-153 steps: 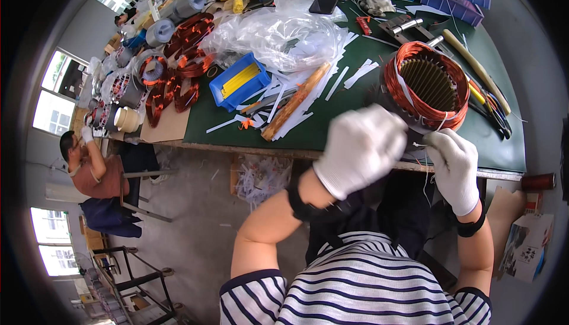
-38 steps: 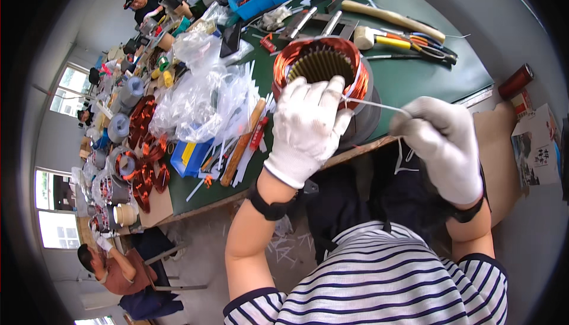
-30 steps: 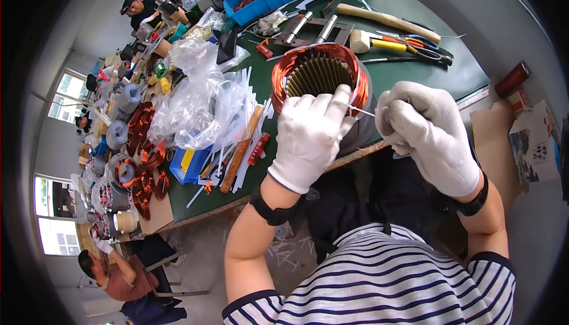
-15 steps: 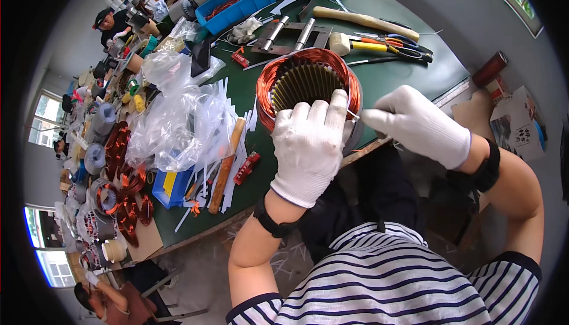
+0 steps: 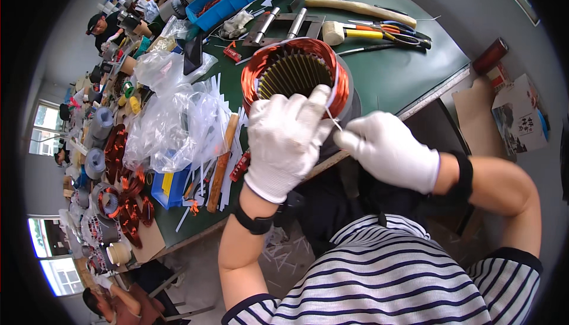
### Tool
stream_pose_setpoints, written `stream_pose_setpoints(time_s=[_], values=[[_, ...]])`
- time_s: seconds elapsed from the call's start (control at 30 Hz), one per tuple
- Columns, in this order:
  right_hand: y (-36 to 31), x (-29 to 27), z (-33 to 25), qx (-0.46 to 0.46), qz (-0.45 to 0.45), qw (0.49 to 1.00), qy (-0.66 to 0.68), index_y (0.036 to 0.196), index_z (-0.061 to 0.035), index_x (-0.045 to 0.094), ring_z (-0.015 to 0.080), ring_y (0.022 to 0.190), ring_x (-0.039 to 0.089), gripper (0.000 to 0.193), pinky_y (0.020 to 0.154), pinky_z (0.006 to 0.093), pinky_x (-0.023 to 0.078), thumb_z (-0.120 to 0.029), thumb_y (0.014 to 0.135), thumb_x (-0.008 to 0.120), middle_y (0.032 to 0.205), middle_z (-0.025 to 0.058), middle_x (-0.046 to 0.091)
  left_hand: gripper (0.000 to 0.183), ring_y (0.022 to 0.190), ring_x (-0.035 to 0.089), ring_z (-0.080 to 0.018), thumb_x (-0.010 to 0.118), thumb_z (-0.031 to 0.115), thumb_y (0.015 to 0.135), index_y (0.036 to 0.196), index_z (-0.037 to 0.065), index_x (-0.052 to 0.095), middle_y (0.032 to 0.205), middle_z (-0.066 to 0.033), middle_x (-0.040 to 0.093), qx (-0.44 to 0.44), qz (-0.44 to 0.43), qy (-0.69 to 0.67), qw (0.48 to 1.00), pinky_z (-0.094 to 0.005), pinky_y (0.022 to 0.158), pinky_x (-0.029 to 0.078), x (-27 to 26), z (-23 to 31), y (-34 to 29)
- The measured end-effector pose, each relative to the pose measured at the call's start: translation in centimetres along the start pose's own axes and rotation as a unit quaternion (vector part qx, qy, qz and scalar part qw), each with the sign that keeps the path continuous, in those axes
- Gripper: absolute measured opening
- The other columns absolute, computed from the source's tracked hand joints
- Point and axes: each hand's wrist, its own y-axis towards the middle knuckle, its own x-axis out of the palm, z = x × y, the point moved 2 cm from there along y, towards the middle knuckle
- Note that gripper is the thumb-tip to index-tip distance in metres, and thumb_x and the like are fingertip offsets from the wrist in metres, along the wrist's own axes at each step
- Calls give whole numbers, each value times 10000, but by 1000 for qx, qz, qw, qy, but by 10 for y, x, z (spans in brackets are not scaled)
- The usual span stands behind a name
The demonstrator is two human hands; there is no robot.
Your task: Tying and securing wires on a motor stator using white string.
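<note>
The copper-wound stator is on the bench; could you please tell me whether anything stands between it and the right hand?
Nothing visible blocks the right hand from the copper-wound stator; only a thin white cord spans the small gap between them. The left hand covers part of the stator's near side, just left of that cord.

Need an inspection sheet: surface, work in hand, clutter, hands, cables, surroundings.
Surface: green bench top, crowded on the left.
Work in hand: copper coil near front edge; white cord running from it.
Clutter: plastic bag, blue box, wooden stick left of the coil; mallet beyond it.
Hands: left hand over the coil's near side, right hand pinching the cord; gloved.
Cables: thin wire end at right; power cable nearby: nothing seen.
Surroundings: seated co-worker lower left; white scraps on floor.
</note>
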Motion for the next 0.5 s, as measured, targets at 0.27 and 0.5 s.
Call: stream_pose_setpoints(time_s=[0.27,0.5], values=[[-43,0,31,-75,102,974,187,896,2,640,329,698,626,207,658,384,492,-191,905,565,713,167,615,464,730,545,-243,702,285,771,1180,86,613,799,-39,590,27,-45,-26,998,-387,734,403,-3,-1,7],[-79,-15,125,104,287,941,145,1116,-2,622,301,751,652,290,701,350,501,-197,931,514,800,173,650,403,830,574,-271,701,337,797,1075,55,628,819,-67,604,-8,-17,64,998,-414,886,405,-1,24,10]])
